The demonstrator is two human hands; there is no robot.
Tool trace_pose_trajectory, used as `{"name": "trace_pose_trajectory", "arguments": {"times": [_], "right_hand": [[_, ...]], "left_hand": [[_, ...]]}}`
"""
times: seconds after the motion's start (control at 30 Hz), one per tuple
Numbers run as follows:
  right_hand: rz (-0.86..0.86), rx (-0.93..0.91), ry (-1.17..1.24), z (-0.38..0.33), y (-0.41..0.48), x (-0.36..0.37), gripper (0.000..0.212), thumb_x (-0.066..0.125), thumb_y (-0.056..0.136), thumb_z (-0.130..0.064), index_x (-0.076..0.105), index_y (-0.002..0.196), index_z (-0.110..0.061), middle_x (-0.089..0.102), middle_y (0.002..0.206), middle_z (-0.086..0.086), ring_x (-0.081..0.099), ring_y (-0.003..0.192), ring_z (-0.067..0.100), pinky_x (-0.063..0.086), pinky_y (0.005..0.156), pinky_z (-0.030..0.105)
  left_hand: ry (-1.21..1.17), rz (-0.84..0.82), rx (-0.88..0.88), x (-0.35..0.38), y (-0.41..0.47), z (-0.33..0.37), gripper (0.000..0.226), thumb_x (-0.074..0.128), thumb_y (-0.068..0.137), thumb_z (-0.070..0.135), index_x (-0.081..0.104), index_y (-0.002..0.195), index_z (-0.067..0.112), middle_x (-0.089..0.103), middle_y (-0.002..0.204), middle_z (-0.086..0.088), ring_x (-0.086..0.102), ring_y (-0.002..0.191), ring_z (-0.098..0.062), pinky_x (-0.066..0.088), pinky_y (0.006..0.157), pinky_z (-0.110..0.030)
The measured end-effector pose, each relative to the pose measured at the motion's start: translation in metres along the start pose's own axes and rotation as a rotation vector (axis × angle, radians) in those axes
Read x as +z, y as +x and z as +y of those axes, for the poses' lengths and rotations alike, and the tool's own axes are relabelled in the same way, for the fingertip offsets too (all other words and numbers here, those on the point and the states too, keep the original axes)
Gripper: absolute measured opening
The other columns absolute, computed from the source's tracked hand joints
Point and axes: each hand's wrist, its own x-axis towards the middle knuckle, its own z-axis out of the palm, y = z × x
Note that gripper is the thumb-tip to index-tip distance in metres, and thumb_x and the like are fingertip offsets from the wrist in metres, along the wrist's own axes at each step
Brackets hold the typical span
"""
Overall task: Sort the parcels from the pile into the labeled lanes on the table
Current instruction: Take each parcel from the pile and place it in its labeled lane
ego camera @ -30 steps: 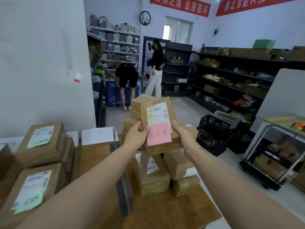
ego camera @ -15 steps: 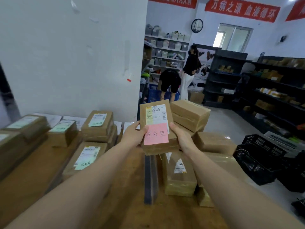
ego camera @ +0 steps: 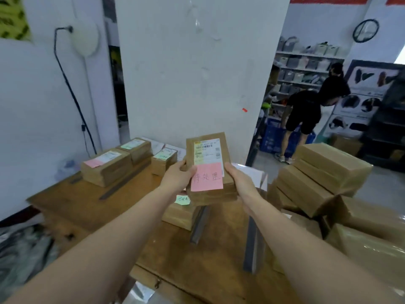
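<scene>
A brown cardboard parcel (ego camera: 214,197) is held up above the middle of the wooden table (ego camera: 87,202), tilted so that its top face looks at the camera. The left hand (ego camera: 177,178) grips its left edge, thumb curled onto the front face just beside the pink note (ego camera: 207,177), fingers hidden behind. The right hand (ego camera: 241,183) grips the right edge in the same way, thumb on the front and the rest wrapped out of sight. The note (handwritten, three characters) sits below a white shipping label (ego camera: 207,151) and overlaps its lower edge.

Dark strips (ego camera: 199,224) run near to far across the table top, dividing it into lanes. Directly under the held parcel lies another box with a green note (ego camera: 183,200). Far left, a parcel with a pink note (ego camera: 107,166) lies in its lane, with two green-labelled parcels (ego camera: 135,148) beyond and to its right. The unsorted pile (ego camera: 328,172) is stacked at the right, well apart from both hands. Two people (ego camera: 304,113) stand by shelves far right.
</scene>
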Motion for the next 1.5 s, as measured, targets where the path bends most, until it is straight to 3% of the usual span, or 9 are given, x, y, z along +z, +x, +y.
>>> {"name": "trace_pose_trajectory", "arguments": {"times": [0.13, 0.23, 0.4, 0.57, 0.73, 0.93, 1.23, 1.33, 1.5], "right_hand": [[-0.066, 0.016, -0.018, -0.009, -0.001, 0.046, 0.108, 0.06, 0.041, -0.091, 0.066, 0.128, -0.028, 0.068, 0.128, -0.001, 0.059, 0.121, 0.022, 0.04, 0.112, 0.047], [-0.121, 0.016, -0.035, -0.005, 0.01, 0.084, 0.115, 0.06, 0.033, -0.1, 0.067, 0.126, -0.033, 0.07, 0.124, -0.002, 0.062, 0.118, 0.023, 0.043, 0.11, 0.05], [-0.221, 0.008, -0.068, -0.025, 0.004, 0.15, 0.069, 0.056, 0.077, -0.079, 0.065, 0.126, -0.032, 0.073, 0.115, -0.003, 0.066, 0.109, 0.021, 0.047, 0.105, 0.046], [-0.242, 0.025, -0.062, -0.02, 0.03, 0.217, 0.107, 0.061, 0.04, -0.096, 0.068, 0.127, -0.034, 0.069, 0.128, -0.003, 0.061, 0.121, 0.023, 0.043, 0.11, 0.049], [-0.3, 0.059, -0.04, -0.031, 0.029, 0.273, 0.049, 0.061, 0.086, -0.065, 0.072, 0.114, -0.027, 0.077, 0.105, 0.001, 0.07, 0.103, 0.024, 0.051, 0.102, 0.046], [-0.353, 0.048, -0.051, -0.031, 0.053, 0.328, 0.051, 0.058, 0.089, -0.063, 0.069, 0.121, -0.025, 0.078, 0.102, 0.0, 0.071, 0.101, 0.023, 0.052, 0.101, 0.045], [-0.441, 0.033, -0.058, -0.047, 0.113, 0.399, 0.037, 0.06, 0.094, -0.053, 0.071, 0.117, -0.026, 0.075, 0.108, 0.001, 0.068, 0.1, 0.018, 0.051, 0.083, 0.031], [-0.47, 0.058, -0.079, -0.052, 0.136, 0.422, 0.04, 0.06, 0.089, -0.06, 0.071, 0.112, -0.028, 0.075, 0.109, 0.003, 0.068, 0.105, 0.024, 0.049, 0.103, 0.043], [-0.466, 0.057, -0.142, -0.058, 0.161, 0.463, 0.075, 0.058, 0.06, -0.082, 0.065, 0.118, -0.034, 0.07, 0.116, 0.0, 0.063, 0.111, 0.024, 0.044, 0.107, 0.049]], "left_hand": [[0.035, 0.108, -0.009, -0.044, 0.004, -0.008, 0.05, 0.053, 0.098, 0.031, 0.038, 0.146, 0.026, 0.064, 0.083, 0.013, 0.063, 0.074, -0.008, 0.049, 0.051, -0.027], [0.061, 0.158, -0.026, -0.078, 0.012, -0.016, 0.056, 0.054, 0.098, 0.033, 0.033, 0.149, 0.024, 0.063, 0.09, 0.011, 0.06, 0.073, -0.007, 0.05, 0.051, -0.027], [0.06, 0.213, -0.053, -0.139, 0.027, -0.03, 0.055, 0.054, 0.097, 0.033, 0.035, 0.148, 0.027, 0.067, 0.107, 0.004, 0.063, 0.084, -0.014, 0.057, 0.058, -0.032], [0.066, 0.258, -0.056, -0.2, 0.046, -0.044, 0.053, 0.054, 0.097, 0.035, 0.037, 0.147, 0.028, 0.07, 0.103, 0.001, 0.068, 0.088, -0.019, 0.061, 0.072, -0.042], [0.072, 0.262, -0.069, -0.253, 0.059, -0.053, 0.047, 0.053, 0.098, 0.032, 0.04, 0.144, 0.03, 0.07, 0.099, 0.001, 0.067, 0.081, -0.016, 0.059, 0.061, -0.036], [0.035, 0.283, -0.085, -0.302, 0.085, -0.064, 0.048, 0.055, 0.097, 0.033, 0.042, 0.144, 0.03, 0.071, 0.108, -0.004, 0.068, 0.097, -0.024, 0.058, 0.08, -0.049], [0.021, 0.372, -0.098, -0.354, 0.141, -0.065, 0.045, 0.051, 0.099, 0.031, 0.041, 0.143, 0.022, 0.065, 0.101, -0.002, 0.063, 0.086, -0.021, 0.056, 0.059, -0.033], [-0.012, 0.406, -0.097, -0.368, 0.16, -0.064, 0.047, 0.051, 0.099, 0.029, 0.04, 0.144, 0.021, 0.067, 0.105, -0.006, 0.064, 0.09, -0.023, 0.057, 0.065, -0.036], [-0.051, 0.441, -0.109, -0.394, 0.187, -0.069, 0.049, 0.053, 0.098, 0.03, 0.04, 0.145, 0.022, 0.069, 0.109, -0.008, 0.067, 0.096, -0.027, 0.058, 0.079, -0.046]]}}
